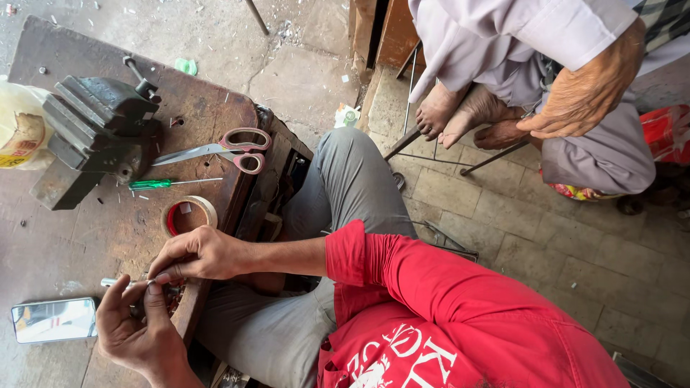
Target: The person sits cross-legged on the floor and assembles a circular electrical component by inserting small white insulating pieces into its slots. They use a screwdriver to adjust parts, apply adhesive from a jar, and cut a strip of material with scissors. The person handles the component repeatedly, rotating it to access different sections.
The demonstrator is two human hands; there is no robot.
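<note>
Head view: small silvery metal piece [108,282]

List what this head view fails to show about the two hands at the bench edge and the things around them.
- Small metal piece pinched between left hand and right hand: too small, fingers cover it; each grip unclear.
- Phone screen: glare.
- Bench vise jaws: angle hides them.
- Yellow tape roll: cut by left edge.
- Seated person's hand: body cut by top edge.

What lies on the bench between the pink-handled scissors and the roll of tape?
In the head view, a green-handled screwdriver lies between the pink-handled scissors and the beige roll of tape.
</note>
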